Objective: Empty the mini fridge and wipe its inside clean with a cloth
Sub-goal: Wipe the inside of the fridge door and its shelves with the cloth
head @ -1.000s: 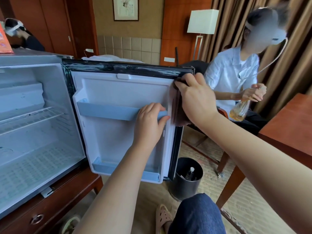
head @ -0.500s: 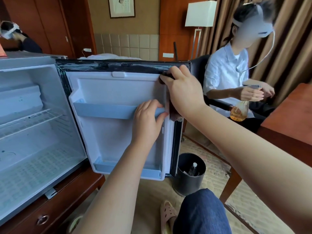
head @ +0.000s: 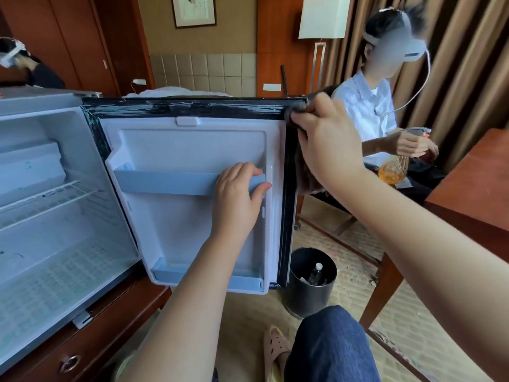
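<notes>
Since the earlier frames, the right hand (head: 327,142) has travelled with the cloth (head: 305,172) up the free edge of the door (head: 192,150), from shelf height to the top right corner. The left hand (head: 237,194) stays at the same spot on the upper door shelf (head: 165,183).

The mini fridge (head: 41,238) stands at the left on a wooden cabinet (head: 91,343), with its door swung open toward the camera. Inside the compartment, a wire shelf (head: 46,199) spans the white liner below a white freezer box (head: 30,161). The door liner carries two pale blue shelves: the upper door shelf at mid height and a lower door shelf (head: 192,279) along the bottom. A black gasket (head: 192,107) frames the liner.

Near the door's lower corner, a black waste bin (head: 308,296) holds a plastic bottle (head: 316,271) with a white cap. A seated person (head: 366,106) beyond the door holds a spray bottle (head: 391,169) containing amber liquid.

Right arm: extended forward from the lower right, hand raised to the corner. Left arm: extended from the bottom centre, forearm crossing the lower door shelf.

Right hand: fingers curled round the dark brown cloth, pressing it onto the gasket corner; the rest of the cloth hangs below the hand beside the door edge. Left hand: fingers hooked over the top of the upper door shelf at its right end, thumb along the front face, gripping it.
</notes>
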`<action>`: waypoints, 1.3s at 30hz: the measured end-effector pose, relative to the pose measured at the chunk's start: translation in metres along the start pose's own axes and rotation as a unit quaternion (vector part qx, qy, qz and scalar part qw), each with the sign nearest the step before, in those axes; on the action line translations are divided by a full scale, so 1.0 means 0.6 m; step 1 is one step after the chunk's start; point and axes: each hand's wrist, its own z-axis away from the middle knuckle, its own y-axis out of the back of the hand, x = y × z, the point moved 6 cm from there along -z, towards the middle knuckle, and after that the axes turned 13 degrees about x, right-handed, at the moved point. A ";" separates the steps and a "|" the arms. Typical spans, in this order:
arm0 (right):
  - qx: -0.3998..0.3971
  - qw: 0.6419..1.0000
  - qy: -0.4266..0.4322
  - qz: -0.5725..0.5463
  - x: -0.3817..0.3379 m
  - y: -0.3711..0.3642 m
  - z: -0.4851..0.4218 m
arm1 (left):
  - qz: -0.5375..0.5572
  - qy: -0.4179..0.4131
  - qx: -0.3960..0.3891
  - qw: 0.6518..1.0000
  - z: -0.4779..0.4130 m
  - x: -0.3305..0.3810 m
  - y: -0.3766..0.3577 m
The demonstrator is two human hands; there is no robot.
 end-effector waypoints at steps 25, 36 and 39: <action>-0.157 0.942 -0.261 -0.143 -0.052 -0.100 0.524 | -0.017 -0.010 0.005 1.000 0.001 0.003 -0.003; -0.476 0.796 -0.368 -0.072 -0.055 -0.147 0.698 | -0.022 -0.010 0.008 1.000 0.000 -0.003 -0.010; -0.460 0.822 -0.317 -0.111 -0.067 -0.134 0.692 | -0.017 -0.008 0.003 1.000 -0.001 -0.004 -0.012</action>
